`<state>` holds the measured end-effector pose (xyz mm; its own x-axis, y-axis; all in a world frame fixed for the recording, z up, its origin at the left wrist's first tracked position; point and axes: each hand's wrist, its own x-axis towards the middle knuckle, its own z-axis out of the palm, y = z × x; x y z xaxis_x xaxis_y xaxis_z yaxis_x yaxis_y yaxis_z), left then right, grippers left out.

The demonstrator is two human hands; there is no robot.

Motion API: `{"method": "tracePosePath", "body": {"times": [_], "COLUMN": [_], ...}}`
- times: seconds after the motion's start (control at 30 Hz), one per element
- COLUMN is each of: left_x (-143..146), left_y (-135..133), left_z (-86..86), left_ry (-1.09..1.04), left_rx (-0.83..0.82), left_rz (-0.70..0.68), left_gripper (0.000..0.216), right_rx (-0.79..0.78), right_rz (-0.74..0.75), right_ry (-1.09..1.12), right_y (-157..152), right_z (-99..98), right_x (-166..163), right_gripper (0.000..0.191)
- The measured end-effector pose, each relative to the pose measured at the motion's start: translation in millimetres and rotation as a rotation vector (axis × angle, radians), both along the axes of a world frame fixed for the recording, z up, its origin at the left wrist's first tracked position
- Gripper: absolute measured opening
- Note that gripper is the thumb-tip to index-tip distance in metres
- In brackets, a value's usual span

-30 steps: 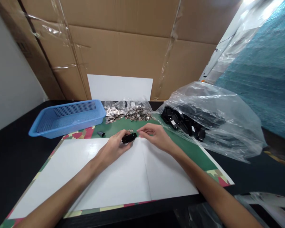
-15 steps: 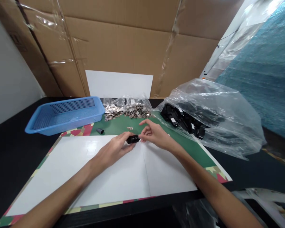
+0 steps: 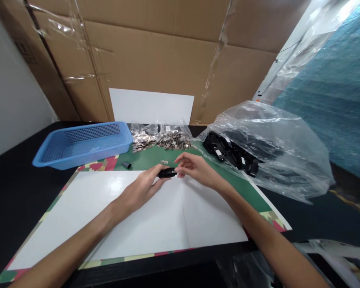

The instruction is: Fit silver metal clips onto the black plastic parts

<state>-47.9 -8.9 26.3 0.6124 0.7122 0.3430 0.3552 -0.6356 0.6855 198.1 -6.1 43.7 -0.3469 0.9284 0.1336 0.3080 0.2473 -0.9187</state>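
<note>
My left hand [image 3: 144,188] is closed round a small black plastic part [image 3: 167,173], held just above the white sheet [image 3: 156,224]. My right hand [image 3: 195,170] meets it from the right, with fingertips pinched at the part's right end. Whether a small metal piece sits between those fingertips I cannot make out. A tiny metal piece [image 3: 164,162] lies on the green mat [image 3: 150,158] just beyond the hands. A small grey cap [image 3: 126,165] lies to their left.
A blue mesh basket [image 3: 84,145] stands at the back left. Clear bags of small metal pieces [image 3: 160,139] lie behind the hands. A large clear bag of black parts [image 3: 258,150] fills the right. Cardboard boxes [image 3: 168,60] wall the back.
My right hand has come from above the mat onto the black part's right end. My left hand has turned the part slightly and kept hold of it.
</note>
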Motion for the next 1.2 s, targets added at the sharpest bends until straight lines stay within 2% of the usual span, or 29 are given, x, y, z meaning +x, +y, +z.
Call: {"method": "tracePosePath", "body": {"times": [0.1,0.27,0.4,0.5,0.8,1.03,1.13,1.2], "left_x": [-2,-4,-2,-1,-3,7,10,9], "left_y": [6,13,9,7,2,-4,-5,-5], "left_z": [0.5,3.7,6.2,3.9,-1.7,3.7,4.2,4.2], "left_ry": [-0.082,-0.159,-0.207,-0.221,-0.056,0.045,0.075,0.102], "left_rx": [-0.018,0.012,0.001,0.03,0.096,0.143,0.17,0.173], "left_rz": [0.047,0.128,0.147,0.136,0.071,0.089,0.113,0.119], "left_gripper": [0.025,0.018,0.015,0.014,0.021,0.022,0.018,0.02], "right_rx": [-0.014,-0.159,-0.273,-0.289,-0.254,-0.255,-0.262,-0.28], "right_rz": [0.023,0.073,0.013,-0.043,-0.271,-0.451,-0.458,-0.4], "right_ry": [0.08,0.209,0.315,0.378,0.377,0.316,0.288,0.259], "right_y": [3,3,0,-2,-3,-9,-8,-5], "right_z": [-2.1,-1.1,4.7,7.7,-4.9,-9.9,-9.4,-7.4], "right_x": [-3,-8,-10,-12,-30,-45,-45,-40], "right_gripper": [0.033,0.043,0.043,0.039,0.019,0.021,0.02,0.021]}}
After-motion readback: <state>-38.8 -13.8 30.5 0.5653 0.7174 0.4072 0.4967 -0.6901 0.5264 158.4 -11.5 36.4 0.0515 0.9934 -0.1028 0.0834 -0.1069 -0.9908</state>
